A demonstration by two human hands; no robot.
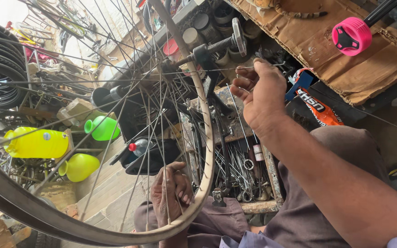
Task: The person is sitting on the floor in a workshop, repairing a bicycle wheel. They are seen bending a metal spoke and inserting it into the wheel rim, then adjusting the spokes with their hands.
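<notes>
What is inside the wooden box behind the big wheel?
The wooden box holds loose metal spokes and small tools. The wheel rim and the right hand cover part of it, so its bottom is hidden.

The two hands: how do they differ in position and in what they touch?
The left hand is low, on the inner side of the wheel rim, its fingers curled among the spokes. The right hand is raised higher, near the threaded axle, pinching a thin spoke between its fingertips. The left hand shows its knuckles and nails; the right shows its back. Both are bare and work on the same bicycle wheel.
</notes>
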